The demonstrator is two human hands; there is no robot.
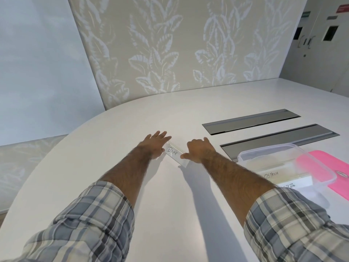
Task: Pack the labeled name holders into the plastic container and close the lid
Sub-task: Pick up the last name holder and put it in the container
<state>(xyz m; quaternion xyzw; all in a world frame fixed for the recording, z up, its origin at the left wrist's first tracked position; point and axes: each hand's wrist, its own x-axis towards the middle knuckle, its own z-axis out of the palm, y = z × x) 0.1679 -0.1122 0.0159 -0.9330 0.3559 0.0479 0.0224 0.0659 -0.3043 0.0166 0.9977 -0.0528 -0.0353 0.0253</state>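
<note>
A clear name holder labelled "BEAR" (174, 152) lies on the white table (132, 125), between my two hands. My left hand (155, 144) rests at its left end, fingers spread and touching it. My right hand (198, 150) presses its right end with thumb and fingers. A clear plastic container (268, 151) stands open at the right, with holders labelled "OSTRICH" (272, 175) and one partly hidden label inside. Its pink lid (328, 167) lies beside it on the far right.
Two grey recessed cable hatches (251, 121) (279, 138) sit in the table behind the container. A leaf-patterned wall panel (170, 44) rises past the table's far edge. A door is at the top right.
</note>
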